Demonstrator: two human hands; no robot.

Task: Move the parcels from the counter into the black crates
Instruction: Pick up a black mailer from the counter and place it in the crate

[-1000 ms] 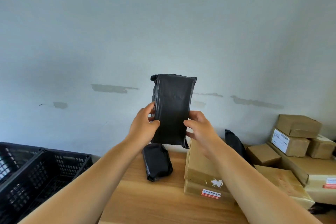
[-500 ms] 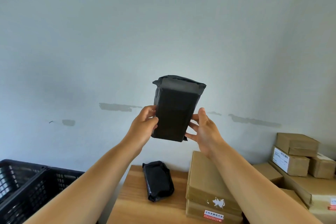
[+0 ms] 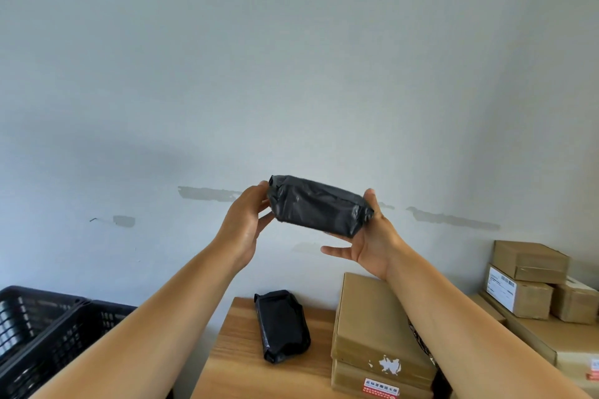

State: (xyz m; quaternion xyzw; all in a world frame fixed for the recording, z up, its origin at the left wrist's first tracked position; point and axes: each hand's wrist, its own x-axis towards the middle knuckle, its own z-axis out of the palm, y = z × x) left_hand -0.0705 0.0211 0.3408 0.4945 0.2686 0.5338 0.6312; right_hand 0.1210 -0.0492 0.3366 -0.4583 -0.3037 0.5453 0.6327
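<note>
I see the black plastic-wrapped parcel, crinkled, glossy and oblong, held up before the wall, well above the wooden counter: my left hand and right hand grip its ends.

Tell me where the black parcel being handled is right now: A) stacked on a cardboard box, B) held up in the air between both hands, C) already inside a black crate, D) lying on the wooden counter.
B: the black parcel hangs before the wall, left hand and right hand at its ends.
</note>
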